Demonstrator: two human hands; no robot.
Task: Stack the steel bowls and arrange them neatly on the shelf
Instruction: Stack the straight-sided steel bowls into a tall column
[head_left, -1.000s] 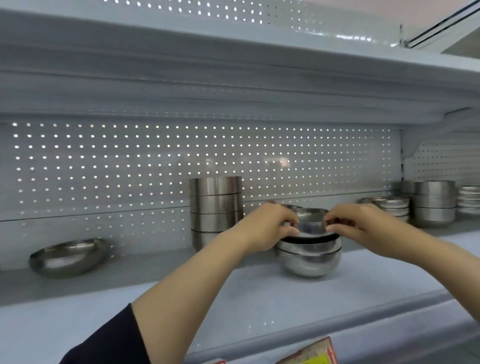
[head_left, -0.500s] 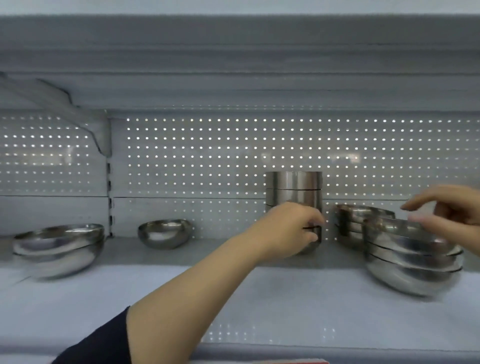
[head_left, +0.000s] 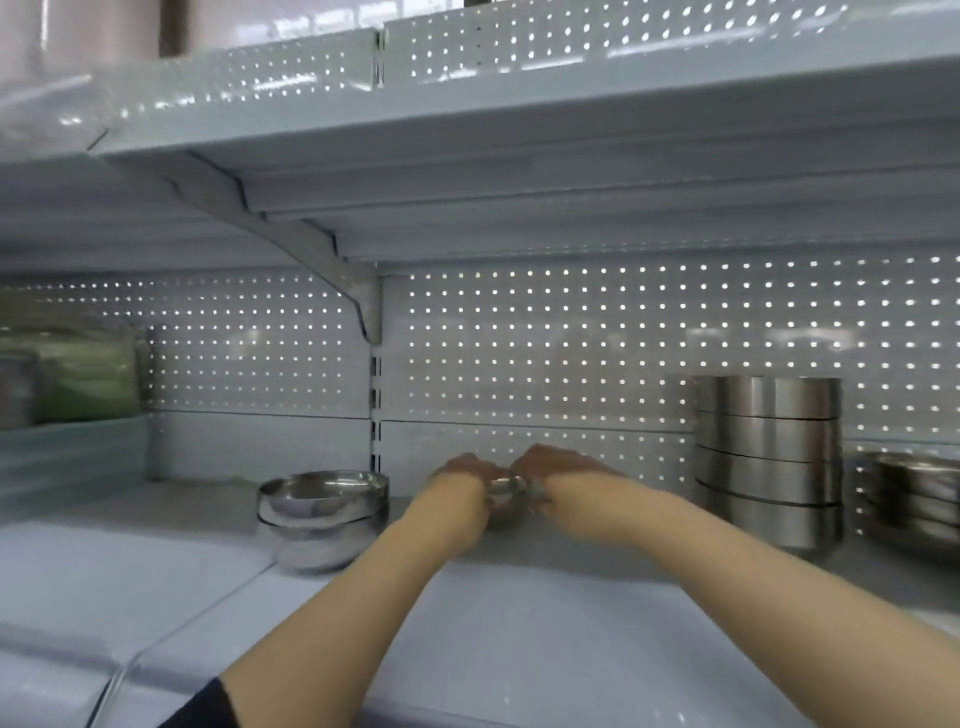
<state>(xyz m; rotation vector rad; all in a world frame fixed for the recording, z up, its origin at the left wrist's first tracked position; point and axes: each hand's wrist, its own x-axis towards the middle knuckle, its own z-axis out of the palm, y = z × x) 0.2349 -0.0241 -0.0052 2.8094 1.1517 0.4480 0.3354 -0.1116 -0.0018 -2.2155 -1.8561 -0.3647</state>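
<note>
Shelf (head_left: 519, 649): pale and flat, carrying every bowl.
Left hand (head_left: 457, 480): grip curled on the near-left rim of the small steel bowl (head_left: 506, 491), seemingly to steady it.
Right hand (head_left: 563, 475): pinching the opposite rim, probably for a level lift.
Bowl stack (head_left: 322, 512): just left of the small steel bowl, the likely place to nest it.
Cylindrical tins (head_left: 769, 457): stacked well to its right, by the pegboard.
</note>
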